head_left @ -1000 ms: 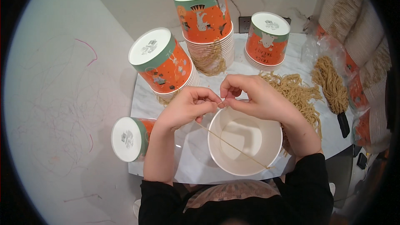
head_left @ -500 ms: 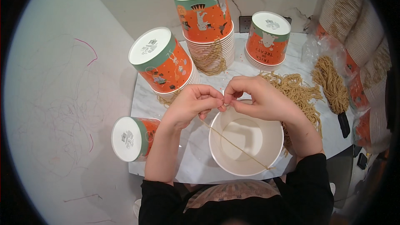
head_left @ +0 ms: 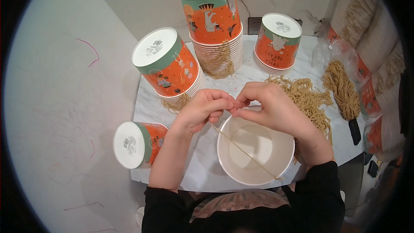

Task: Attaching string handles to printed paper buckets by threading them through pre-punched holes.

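1. Head view, nearest item: an open white paper tub (head_left: 255, 151) stands upright at the near edge of the white marble table (head_left: 189, 177), its mouth facing up.
2. A thin tan cord (head_left: 241, 151) runs taut and diagonally across the tub's mouth, from the fingers down to the near right rim.
3. Left hand (head_left: 202, 110) sits just above the tub's far rim, fingertips pressed together and pinching the upper end of the cord.
4. Right hand (head_left: 269, 108) meets it fingertip to fingertip, thumb and forefinger likewise pinched on the same cord end.
5. One orange tub (head_left: 137, 143) lies on its side at the table's left edge, base toward the camera.
6. A loose pile of tan cords (head_left: 308, 99) lies just right of the right hand; a tied bundle (head_left: 343, 88) lies farther right.
7. Farther back, three stacks of upturned orange tubs (head_left: 213, 21) stand near the wall, the left one tilted.
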The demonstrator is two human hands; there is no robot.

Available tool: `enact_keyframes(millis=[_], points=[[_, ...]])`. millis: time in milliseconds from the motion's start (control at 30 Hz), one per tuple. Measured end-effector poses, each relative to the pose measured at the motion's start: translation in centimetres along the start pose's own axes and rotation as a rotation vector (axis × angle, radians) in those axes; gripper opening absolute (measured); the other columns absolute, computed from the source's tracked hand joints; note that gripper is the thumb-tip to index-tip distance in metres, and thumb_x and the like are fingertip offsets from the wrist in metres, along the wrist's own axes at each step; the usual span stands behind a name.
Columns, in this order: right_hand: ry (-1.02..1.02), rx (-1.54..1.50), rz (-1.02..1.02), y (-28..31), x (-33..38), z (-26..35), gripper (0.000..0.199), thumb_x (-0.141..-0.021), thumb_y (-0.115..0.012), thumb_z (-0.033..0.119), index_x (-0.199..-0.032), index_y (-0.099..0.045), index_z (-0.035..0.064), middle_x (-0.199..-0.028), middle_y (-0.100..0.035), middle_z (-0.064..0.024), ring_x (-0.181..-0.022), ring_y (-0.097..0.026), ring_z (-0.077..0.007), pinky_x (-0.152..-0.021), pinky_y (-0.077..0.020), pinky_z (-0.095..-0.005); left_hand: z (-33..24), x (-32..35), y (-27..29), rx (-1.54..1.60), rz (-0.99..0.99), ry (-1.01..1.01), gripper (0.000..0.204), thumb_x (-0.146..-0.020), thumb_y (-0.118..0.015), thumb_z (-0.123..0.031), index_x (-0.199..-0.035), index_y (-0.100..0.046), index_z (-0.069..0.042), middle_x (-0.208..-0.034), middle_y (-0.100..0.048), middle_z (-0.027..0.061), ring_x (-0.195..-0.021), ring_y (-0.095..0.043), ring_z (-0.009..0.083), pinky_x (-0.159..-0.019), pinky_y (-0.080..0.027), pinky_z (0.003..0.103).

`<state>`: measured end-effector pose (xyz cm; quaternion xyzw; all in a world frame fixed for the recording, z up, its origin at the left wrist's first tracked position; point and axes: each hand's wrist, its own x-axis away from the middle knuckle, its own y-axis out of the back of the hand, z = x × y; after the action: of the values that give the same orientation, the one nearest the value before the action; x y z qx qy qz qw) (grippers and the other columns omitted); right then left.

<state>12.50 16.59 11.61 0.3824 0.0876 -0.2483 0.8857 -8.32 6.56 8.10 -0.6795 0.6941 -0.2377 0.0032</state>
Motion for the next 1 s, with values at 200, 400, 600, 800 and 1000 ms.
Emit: enact_keyframes(millis=[200,400,600,800,1000], points=[[-0.111,-0.099,0.053,0.3,-0.1,0.2,0.018,-0.083,-0.077,0.016,-0.090,-0.071,-0.0001,-0.082,-0.068,-0.0143,-0.076,-0.069,-0.0295,-0.068,-0.0544,-0.0371,-0.4,0.3,-0.7,-0.115,-0.038,-0.033,0.010,-0.089,-0.070,-0.008,-0.097,-0.070,-0.001,-0.081,-0.069,0.0003,-0.054,-0.046,0.0005,-0.046,-0.032,0.018],[0.108,0.046,-0.037,-0.1,0.3,0.4,0.014,-0.081,-0.072,0.010,-0.088,-0.063,0.0036,-0.084,-0.064,-0.0120,-0.081,-0.066,-0.0310,-0.070,-0.0515,-0.0407,0.4,0.3,-2.3,-0.215,-0.135,-0.177,0.005,-0.090,-0.067,-0.008,-0.095,-0.066,-0.005,-0.077,-0.063,-0.0046,-0.055,-0.043,-0.0003,-0.047,-0.028,0.018],[0.203,0.246,-0.077,-0.1,0.4,0.1,0.017,-0.082,-0.071,0.011,-0.089,-0.056,0.0058,-0.083,-0.060,-0.0107,-0.080,-0.061,-0.0339,-0.073,-0.0472,-0.0443,0.6,0.3,-2.5,0.007,-0.086,-0.137,0.007,-0.094,-0.060,-0.005,-0.101,-0.063,-0.005,-0.081,-0.062,-0.0043,-0.057,-0.039,-0.0023,-0.049,-0.028,0.016],[0.225,0.291,-0.051,-0.1,0.3,-0.4,0.016,-0.084,-0.070,0.013,-0.089,-0.057,0.0052,-0.083,-0.061,-0.0103,-0.081,-0.062,-0.0330,-0.073,-0.0478,-0.0437,1.0,-0.4,-2.5,-0.038,-0.120,-0.164,0.011,-0.094,-0.064,-0.002,-0.105,-0.064,-0.004,-0.082,-0.064,-0.0043,-0.059,-0.045,-0.0015,-0.049,-0.030,0.016],[0.279,0.335,0.026,-0.1,0.5,-0.8,0.015,-0.084,-0.070,0.013,-0.093,-0.062,0.0046,-0.084,-0.063,-0.0092,-0.080,-0.064,-0.0303,-0.071,-0.0499,-0.0419,1.2,-0.3,-2.1,-0.162,-0.080,-0.149,0.014,-0.090,-0.068,-0.002,-0.104,-0.069,-0.003,-0.084,-0.068,-0.0018,-0.064,-0.053,-0.0007,-0.050,-0.036,0.018]])
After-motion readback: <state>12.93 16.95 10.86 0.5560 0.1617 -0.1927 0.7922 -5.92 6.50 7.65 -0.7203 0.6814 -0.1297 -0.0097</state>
